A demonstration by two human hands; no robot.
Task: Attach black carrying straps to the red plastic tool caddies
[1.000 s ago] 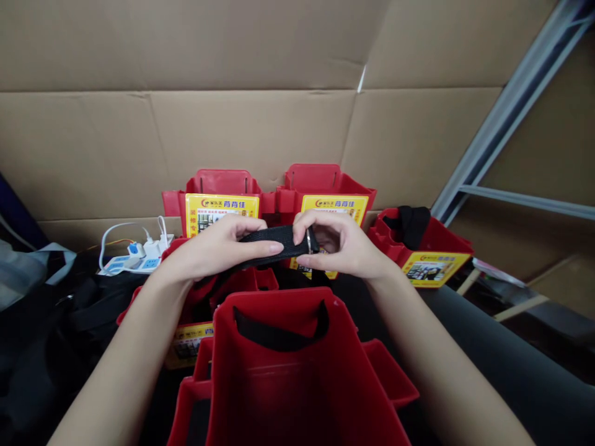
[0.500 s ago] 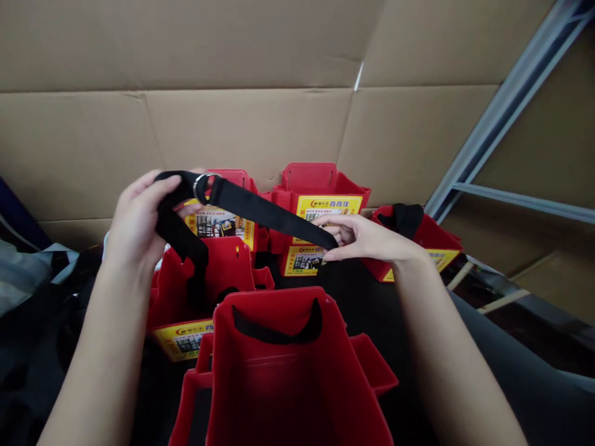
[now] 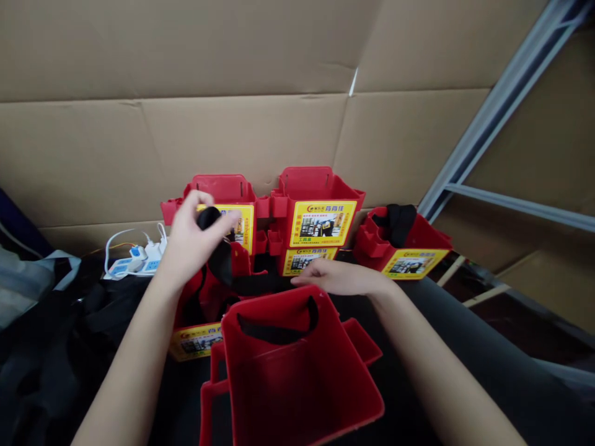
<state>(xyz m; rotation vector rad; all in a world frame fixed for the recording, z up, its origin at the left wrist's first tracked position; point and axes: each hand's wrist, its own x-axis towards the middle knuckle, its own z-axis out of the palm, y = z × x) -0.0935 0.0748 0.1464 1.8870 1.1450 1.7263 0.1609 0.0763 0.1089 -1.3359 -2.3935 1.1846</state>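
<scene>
In the head view, a red plastic tool box (image 3: 302, 378) stands open-topped in front of me, turned slightly. A black strap (image 3: 274, 334) threads through slots in its back wall and crosses the inside. My left hand (image 3: 198, 232) is closed around a bunched part of the black webbing, above a second red box (image 3: 181, 319) at the left. From there the webbing hangs down and runs right behind the front box. At that box's back rim my right hand (image 3: 332, 275) is closed on the strap, its fingertips partly hidden.
Labelled red boxes (image 3: 323, 223) are stacked against the cardboard wall (image 3: 251, 136). Another red box (image 3: 413, 263) with a black strap inside sits at the right. A white power strip (image 3: 151, 263) with plugs lies left, and a grey metal frame (image 3: 483, 124) rises at the right.
Both hands have come lower. My left hand moved right and my right hand moved left behind the front box. The strap, earlier stretched between them, now sags. The front box has turned slightly.
</scene>
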